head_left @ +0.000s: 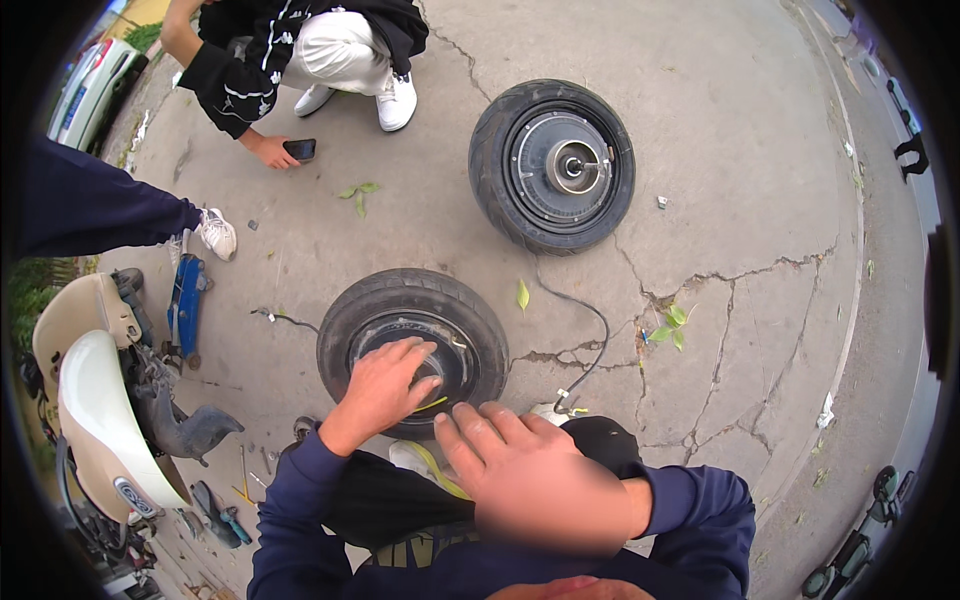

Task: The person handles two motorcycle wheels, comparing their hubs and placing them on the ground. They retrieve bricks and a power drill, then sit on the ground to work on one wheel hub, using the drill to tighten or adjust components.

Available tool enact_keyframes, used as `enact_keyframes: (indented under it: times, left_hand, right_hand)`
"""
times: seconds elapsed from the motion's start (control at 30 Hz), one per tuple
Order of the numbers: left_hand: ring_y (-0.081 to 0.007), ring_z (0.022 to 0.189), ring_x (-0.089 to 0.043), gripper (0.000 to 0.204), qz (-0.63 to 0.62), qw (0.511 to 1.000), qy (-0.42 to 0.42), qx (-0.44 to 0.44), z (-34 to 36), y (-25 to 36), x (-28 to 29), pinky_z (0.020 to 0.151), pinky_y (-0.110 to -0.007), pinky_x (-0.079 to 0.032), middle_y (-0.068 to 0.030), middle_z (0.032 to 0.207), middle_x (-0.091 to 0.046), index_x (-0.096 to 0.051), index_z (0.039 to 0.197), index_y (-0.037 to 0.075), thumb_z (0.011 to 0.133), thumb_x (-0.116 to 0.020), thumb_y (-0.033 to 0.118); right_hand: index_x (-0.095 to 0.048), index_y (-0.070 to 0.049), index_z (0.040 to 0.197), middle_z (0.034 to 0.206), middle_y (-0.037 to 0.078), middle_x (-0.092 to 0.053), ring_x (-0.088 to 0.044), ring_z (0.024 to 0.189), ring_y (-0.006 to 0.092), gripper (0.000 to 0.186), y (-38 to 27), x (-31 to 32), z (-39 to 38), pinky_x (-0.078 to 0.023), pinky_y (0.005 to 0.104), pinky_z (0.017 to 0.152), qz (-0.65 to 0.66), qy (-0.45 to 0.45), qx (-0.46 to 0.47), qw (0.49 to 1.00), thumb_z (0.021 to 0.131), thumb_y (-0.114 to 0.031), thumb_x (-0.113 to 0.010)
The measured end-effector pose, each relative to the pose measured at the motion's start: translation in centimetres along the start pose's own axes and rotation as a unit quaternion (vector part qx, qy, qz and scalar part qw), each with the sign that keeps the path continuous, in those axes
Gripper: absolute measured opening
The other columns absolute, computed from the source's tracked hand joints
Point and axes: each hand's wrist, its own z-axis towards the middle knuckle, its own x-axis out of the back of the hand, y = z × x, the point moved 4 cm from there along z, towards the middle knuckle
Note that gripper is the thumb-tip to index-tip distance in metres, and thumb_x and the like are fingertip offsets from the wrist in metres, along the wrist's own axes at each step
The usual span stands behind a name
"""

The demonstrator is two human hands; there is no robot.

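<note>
Head view: the near wheel point(468, 350) is set on the ground point(730, 120). Over it the left hand point(380, 392) is held, fingers together, thumb apart. By its edge the right hand point(535, 470) is held, fingers spread a little.

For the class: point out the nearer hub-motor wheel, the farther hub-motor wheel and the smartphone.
Nearer hub-motor wheel point(457, 374): head view, on its dark hub face.
Farther hub-motor wheel point(536, 168): head view, on its grey hub cover.
Smartphone point(301, 150): head view, on its dark flat side.
</note>
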Motion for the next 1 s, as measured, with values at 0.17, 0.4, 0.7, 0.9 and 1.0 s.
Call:
enact_keyframes:
  times: [0.17, 0.4, 0.7, 0.9, 1.0]
  left_hand:
    - [-0.0350, 0.120, -0.061, 0.061, 0.073, 0.993, -0.003, -0.093, -0.6, 1.7, -2.7, 0.100, -0.047, -0.048, -0.0187, 0.132, -0.061, -0.064, 0.130, 0.006, 0.079, -0.083, 0.034]
    - [-0.0348, 0.118, -0.061, 0.070, 0.084, 0.991, -0.107, 0.011, -2.2, 1.0, -4.5, 0.099, -0.051, -0.049, -0.0190, 0.133, -0.061, -0.062, 0.133, 0.006, 0.075, -0.086, 0.035]
    - [-0.0363, 0.102, -0.068, 0.051, -0.095, 0.981, -0.161, 0.044, -5.8, 5.6, -8.8, 0.077, -0.047, -0.058, -0.0180, 0.118, -0.064, -0.063, 0.124, 0.005, 0.081, -0.078, 0.027]
    - [-0.0402, 0.103, -0.067, 0.034, -0.204, 0.938, -0.157, 0.232, -12.9, 13.1, -3.6, 0.080, -0.049, -0.058, -0.0192, 0.116, -0.063, -0.059, 0.117, 0.003, 0.091, -0.068, 0.021]
    - [-0.0414, 0.105, -0.066, 0.037, -0.225, 0.924, -0.180, 0.251, -16.9, 15.5, 4.8, 0.085, -0.050, -0.056, -0.0208, 0.119, -0.062, -0.057, 0.124, 0.002, 0.095, -0.065, 0.022]
  right_hand:
    - [-0.068, 0.005, 0.113, 0.083, 0.007, -0.065, -0.060, 0.070, 0.0165, 0.040, 1.4, -4.2, -1.1, -0.048, 0.0275, 0.054, -0.090, -0.127, -0.037, 0.987, 0.080, -0.018, -0.067]
    - [-0.057, -0.007, 0.082, 0.074, 0.006, -0.063, -0.064, 0.065, 0.0168, 0.013, 2.4, -5.3, -0.8, -0.048, 0.0280, 0.051, -0.098, -0.296, -0.123, 0.942, 0.081, -0.016, -0.067]
    - [-0.057, -0.006, 0.093, 0.078, 0.010, -0.070, -0.073, 0.067, 0.0238, 0.013, -1.4, -7.2, -3.2, -0.056, 0.0341, 0.054, 0.026, -0.329, -0.265, 0.906, 0.092, -0.018, -0.062]
    - [-0.056, -0.004, 0.111, 0.082, 0.014, -0.073, -0.074, 0.074, 0.0336, 0.025, -5.1, -8.1, -6.1, -0.060, 0.0439, 0.063, 0.106, -0.288, -0.325, 0.895, 0.096, -0.023, -0.061]
    - [-0.053, -0.002, 0.129, 0.095, 0.018, -0.074, -0.075, 0.076, 0.0310, 0.034, -6.1, -7.2, -9.4, -0.059, 0.0428, 0.064, 0.273, -0.185, -0.410, 0.850, 0.098, -0.017, -0.058]
